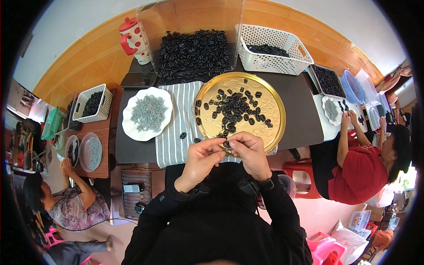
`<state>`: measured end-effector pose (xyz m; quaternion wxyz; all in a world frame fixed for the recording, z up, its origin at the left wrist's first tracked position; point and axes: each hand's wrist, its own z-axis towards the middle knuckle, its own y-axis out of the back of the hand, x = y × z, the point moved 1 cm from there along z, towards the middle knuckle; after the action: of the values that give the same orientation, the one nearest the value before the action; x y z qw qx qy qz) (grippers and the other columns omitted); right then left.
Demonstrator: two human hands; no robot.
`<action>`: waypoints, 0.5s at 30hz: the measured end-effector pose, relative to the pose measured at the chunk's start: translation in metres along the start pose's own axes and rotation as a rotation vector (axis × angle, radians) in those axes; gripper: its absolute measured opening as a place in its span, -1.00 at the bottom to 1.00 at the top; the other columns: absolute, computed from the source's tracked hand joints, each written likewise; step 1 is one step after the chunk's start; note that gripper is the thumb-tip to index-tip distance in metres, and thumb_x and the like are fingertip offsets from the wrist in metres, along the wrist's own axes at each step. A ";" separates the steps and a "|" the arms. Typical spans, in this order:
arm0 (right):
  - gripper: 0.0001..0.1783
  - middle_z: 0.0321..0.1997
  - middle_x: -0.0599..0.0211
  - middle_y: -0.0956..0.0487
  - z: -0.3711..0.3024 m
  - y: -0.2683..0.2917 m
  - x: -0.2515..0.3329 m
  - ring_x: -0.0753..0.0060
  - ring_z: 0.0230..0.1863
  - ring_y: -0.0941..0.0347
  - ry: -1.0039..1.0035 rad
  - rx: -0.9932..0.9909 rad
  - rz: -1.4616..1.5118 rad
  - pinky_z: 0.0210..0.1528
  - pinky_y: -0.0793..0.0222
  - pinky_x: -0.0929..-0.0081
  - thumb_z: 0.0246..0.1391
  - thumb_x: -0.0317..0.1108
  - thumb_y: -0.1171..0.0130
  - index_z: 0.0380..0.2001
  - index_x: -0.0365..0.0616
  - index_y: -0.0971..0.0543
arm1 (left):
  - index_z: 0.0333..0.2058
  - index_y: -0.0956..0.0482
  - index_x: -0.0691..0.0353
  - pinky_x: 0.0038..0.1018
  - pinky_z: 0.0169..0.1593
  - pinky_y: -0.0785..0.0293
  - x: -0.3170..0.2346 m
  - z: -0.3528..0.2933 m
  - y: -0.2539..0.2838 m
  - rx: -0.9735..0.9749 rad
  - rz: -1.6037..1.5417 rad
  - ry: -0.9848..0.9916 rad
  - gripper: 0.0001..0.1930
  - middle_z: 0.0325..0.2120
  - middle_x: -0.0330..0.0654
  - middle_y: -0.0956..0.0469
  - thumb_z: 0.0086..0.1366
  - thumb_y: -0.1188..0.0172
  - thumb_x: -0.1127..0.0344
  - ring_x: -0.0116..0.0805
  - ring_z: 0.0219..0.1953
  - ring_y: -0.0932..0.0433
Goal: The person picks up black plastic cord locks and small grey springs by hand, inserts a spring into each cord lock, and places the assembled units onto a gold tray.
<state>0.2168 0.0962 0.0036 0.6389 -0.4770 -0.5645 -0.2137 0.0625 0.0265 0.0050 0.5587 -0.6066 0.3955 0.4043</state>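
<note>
Over the near edge of a round gold tray (282, 119), my two hands meet at a small black oval plastic piece (226, 144). My right hand (252, 155) pinches it between thumb and fingers. The fingers of my left hand (203, 162) are curled in, their tips close against the piece; anything tiny in them is too small to make out. Many similar black oval pieces (236, 105) lie heaped and scattered on the tray. A white scalloped plate (128, 117) to the left bears a pile of small silvery-grey parts (149, 113).
A striped cloth (176, 150) lies under the tray, with a stray black piece (183, 135) on it. Behind stand a clear bin (190, 17) of black parts, a white basket (276, 64) and a red-lidded tumbler (134, 42). People sit at tables left (79, 203) and right (357, 170).
</note>
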 end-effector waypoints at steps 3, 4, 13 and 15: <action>-0.91 -0.50 0.52 -0.52 -0.001 -0.002 0.001 0.78 -0.50 -0.36 0.008 -0.014 -0.005 -0.44 -0.27 0.80 0.14 -0.47 -0.14 -0.29 -0.22 -0.58 | -0.01 -0.50 0.33 -0.68 -0.42 -0.38 0.001 0.000 0.000 0.003 -0.012 -0.010 -0.65 -0.44 -0.26 -0.56 0.20 -0.12 0.59 -0.61 -0.43 -0.47; -0.91 -0.50 0.52 -0.51 -0.002 -0.003 0.001 0.79 -0.50 -0.36 0.016 -0.017 -0.013 -0.44 -0.27 0.80 0.14 -0.47 -0.14 -0.29 -0.22 -0.58 | -0.01 -0.51 0.33 -0.68 -0.42 -0.39 0.001 0.000 0.000 0.001 -0.008 -0.018 -0.66 -0.44 -0.26 -0.56 0.20 -0.12 0.59 -0.61 -0.43 -0.46; -0.93 -0.49 0.54 -0.48 -0.004 -0.007 0.006 0.78 -0.46 -0.33 0.131 -0.026 -0.183 -0.39 -0.27 0.77 0.14 -0.53 -0.11 -0.33 -0.28 -0.55 | -0.02 -0.51 0.33 -0.67 -0.42 -0.40 -0.001 0.000 0.000 -0.009 0.004 -0.046 -0.67 -0.44 -0.27 -0.56 0.21 -0.12 0.59 -0.62 -0.43 -0.47; -0.93 -0.47 0.53 -0.48 -0.004 -0.008 0.006 0.77 -0.42 -0.34 0.136 -0.014 -0.195 -0.35 -0.29 0.75 0.14 -0.55 -0.09 -0.33 -0.30 -0.55 | -0.02 -0.52 0.33 -0.68 -0.42 -0.40 -0.001 -0.001 0.000 -0.017 0.004 -0.038 -0.67 -0.44 -0.27 -0.56 0.20 -0.13 0.59 -0.62 -0.43 -0.47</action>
<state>0.2140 0.0906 0.0130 0.6486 -0.4085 -0.5620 -0.3108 0.0625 0.0253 0.0059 0.5601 -0.6027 0.3825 0.4204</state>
